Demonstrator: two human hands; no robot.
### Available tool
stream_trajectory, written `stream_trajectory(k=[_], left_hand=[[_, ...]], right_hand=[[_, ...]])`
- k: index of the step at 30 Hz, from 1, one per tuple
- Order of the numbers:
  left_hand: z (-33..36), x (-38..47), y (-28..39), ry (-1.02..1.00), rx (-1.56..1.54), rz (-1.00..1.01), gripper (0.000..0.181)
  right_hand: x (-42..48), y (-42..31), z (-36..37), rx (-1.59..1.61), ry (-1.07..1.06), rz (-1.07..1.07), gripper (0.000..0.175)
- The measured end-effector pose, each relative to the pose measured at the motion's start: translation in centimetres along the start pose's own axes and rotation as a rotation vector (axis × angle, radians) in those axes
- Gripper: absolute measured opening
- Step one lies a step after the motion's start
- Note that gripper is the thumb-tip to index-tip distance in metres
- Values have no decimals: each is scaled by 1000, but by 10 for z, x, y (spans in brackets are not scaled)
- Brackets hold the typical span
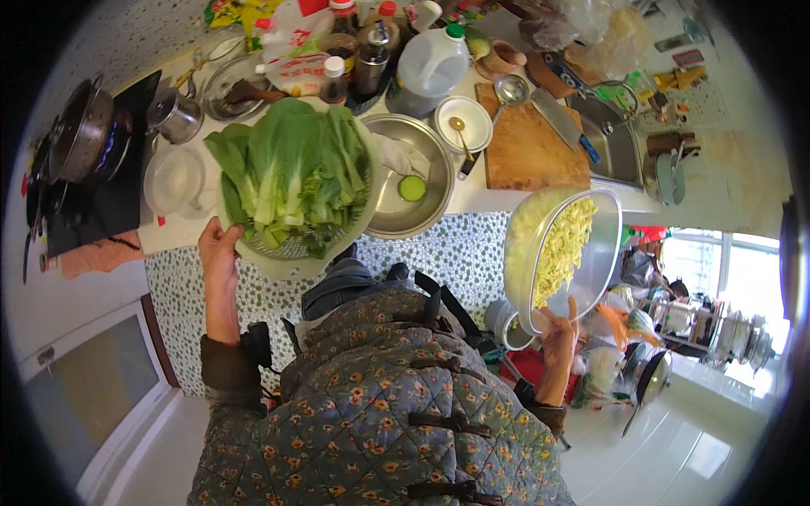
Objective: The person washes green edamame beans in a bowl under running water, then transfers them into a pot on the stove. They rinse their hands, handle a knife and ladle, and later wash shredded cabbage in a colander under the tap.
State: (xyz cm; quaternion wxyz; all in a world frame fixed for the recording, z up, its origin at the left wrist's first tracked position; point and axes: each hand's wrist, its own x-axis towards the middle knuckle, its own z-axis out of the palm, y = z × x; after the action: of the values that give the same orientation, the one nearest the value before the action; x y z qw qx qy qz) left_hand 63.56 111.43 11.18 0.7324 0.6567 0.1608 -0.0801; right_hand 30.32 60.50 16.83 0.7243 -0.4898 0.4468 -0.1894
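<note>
My left hand (219,246) grips the rim of a pale green plastic colander (297,268) heaped with leafy greens (288,171). The colander hangs over the counter's front edge and overlaps a steel basin (436,215). In that basin lie a white cloth (395,155) and a round green piece (412,188), perhaps cut vegetable. On the other side, my right hand (557,329) holds a clear plastic basin (607,253) by its near rim. It is tilted and contains shredded yellow-green pieces (563,246).
A wooden cutting board (531,148) bears a cleaver (563,120) and a ladle (510,92). Beside it stand a white bowl (481,126) with a spoon and a sink (623,148). Bottles and a large jug (430,63) line the back. A pot (82,136) sits over a lit burner at left.
</note>
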Motion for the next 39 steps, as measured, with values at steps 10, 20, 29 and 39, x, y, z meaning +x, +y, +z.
stream_trajectory(k=[10,20,29,39], left_hand=[[121,39,-50,-224,-1,-76,27],[139,38,-63,-228,108,-54,27],[138,32,-67,-208,307,41,31],[142,5,-62,-148,343,-73,30]], right_hand=[[-58,48,-42,226,375,48,68],[-77,55,-52,186,438,42,65],[-63,50,-58,75,267,-2,73],[-65,40,-71,138,321,46,79]])
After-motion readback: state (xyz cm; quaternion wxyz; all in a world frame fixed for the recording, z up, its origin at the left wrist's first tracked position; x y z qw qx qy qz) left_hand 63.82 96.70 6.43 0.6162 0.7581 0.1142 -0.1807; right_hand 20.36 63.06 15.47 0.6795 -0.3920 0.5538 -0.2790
